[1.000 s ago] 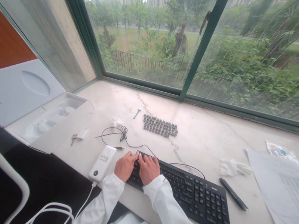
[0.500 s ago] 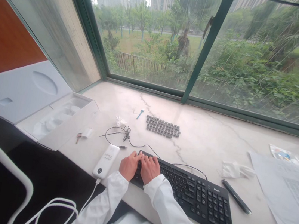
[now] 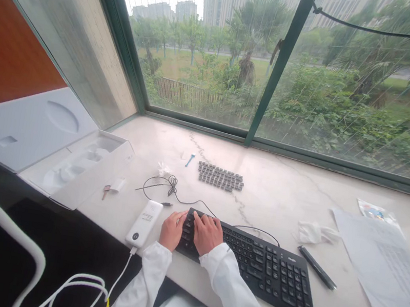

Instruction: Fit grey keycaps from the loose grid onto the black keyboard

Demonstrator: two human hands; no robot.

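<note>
Hands (image 3: 208,235) curl at the left end of a keyboard (image 3: 267,272), forearms (image 3: 237,293) converging.

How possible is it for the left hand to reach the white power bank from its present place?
Probably yes: the left hand is close beside the white power bank, and no object shows directly between them.

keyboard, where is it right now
In the head view, the keyboard lies low and right of centre on the counter, between the power bank, left, and the pen, right.
</note>
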